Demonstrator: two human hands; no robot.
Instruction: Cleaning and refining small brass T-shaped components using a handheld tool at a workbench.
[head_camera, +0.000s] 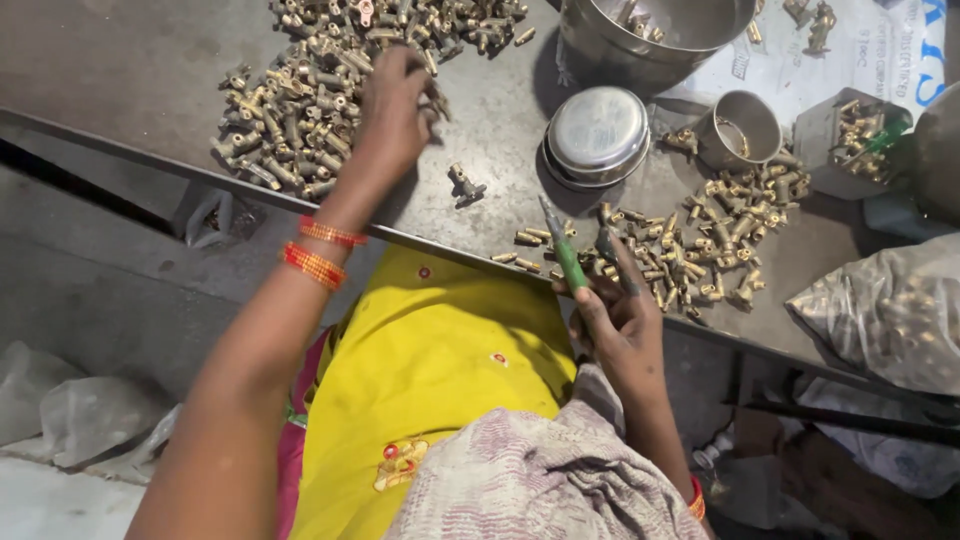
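Head view: the left hand (392, 112) reaches out over a big heap of brass fittings (290, 120) on the grey metal table (120, 70); its fingers curl down into the pile's edge, closed around what seems to be one fitting, though the piece itself is hidden under the palm; the wrist carries two orange bangles (322, 250). The right hand (620, 320) rests at the table's near edge, fingers wrapped narrowly round a green-handled tool (565, 250) whose tip points up and away; a second, smaller heap of brass parts (700, 240) lies just beyond that hand; one single fitting (465, 185) sits alone between the two heaps.

By my judgement these fittings are small, hard and fairly heavy for their size; stiff metal, not fragile, likely a bit slick; each is best pinched across its thicker body rather than its thin stem; the tool is light and rigid, held well by its handle.

Counting: two heaps of brass pieces, too many in each to number; one loose fitting; one tool; one flat round steel lid (598, 135); one small steel cup (740, 128) beside it; one large steel bowl (650, 30) at the top; one open box of parts (860, 135) at the right; one clear bag of parts (890, 310) near the right edge.
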